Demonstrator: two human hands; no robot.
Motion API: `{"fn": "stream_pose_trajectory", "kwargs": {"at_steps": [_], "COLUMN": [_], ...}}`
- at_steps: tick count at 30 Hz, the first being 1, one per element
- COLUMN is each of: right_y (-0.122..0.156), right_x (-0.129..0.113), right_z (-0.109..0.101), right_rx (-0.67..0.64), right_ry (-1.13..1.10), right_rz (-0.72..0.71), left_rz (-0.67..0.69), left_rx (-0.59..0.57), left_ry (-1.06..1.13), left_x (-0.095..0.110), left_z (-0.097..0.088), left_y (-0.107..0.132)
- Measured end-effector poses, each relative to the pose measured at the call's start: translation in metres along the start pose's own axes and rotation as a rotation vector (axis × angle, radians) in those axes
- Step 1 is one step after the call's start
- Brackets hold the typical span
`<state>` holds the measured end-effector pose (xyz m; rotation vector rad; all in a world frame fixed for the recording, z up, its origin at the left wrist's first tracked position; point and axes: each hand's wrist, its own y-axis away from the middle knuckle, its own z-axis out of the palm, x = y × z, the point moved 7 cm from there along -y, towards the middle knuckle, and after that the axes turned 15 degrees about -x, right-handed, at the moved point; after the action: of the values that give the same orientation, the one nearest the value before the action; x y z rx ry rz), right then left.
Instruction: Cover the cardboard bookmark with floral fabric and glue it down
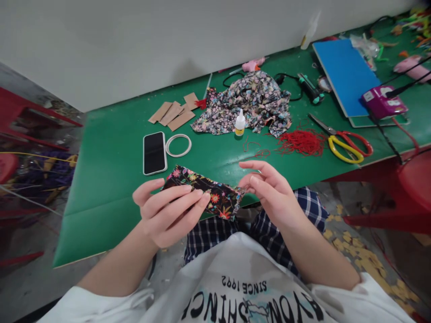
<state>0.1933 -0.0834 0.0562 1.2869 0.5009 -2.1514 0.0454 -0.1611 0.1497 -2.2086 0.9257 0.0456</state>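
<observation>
My left hand (171, 208) is closed on a piece of black floral fabric (218, 197), held above the table's front edge. The cloth's right edge looks crinkled and gathered. At that edge, my right hand (269, 188) is in a pinch, its fingertips touching the cloth's upper right corner. A tiny glint shows between those fingers, too small to name. Beyond my hands stands a small white glue bottle (239, 123) with a yellow label. Behind it lies a crumpled floral cloth (252, 98). Red threads (301, 142) are heaped to its right.
On the green table (111, 197) lie a phone (155, 153), a white ring (178, 146), brown card pieces (173, 114) and scissors (340, 137) with red and yellow handles. Farther right are a blue board (345, 72) and a purple box (384, 102) with cables. A wall backs the table.
</observation>
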Motion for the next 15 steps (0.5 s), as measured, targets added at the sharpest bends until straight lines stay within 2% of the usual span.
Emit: {"fn": "stream_pose_trajectory", "kwargs": {"at_steps": [8,15], "right_y": [0.004,0.007], "right_x": [-0.006,-0.011], "right_z": [0.004,0.002], "right_rx": [-0.013,-0.003], "right_ry": [0.005,0.135], "right_rz": [-0.014,-0.046], "left_rz": [-0.013,0.012], "left_rx": [-0.009,-0.021], "left_ry": [0.004,0.034], "left_x": [0.0,0.0], "left_z": [-0.002,-0.003], "left_y": [-0.003,-0.001]}}
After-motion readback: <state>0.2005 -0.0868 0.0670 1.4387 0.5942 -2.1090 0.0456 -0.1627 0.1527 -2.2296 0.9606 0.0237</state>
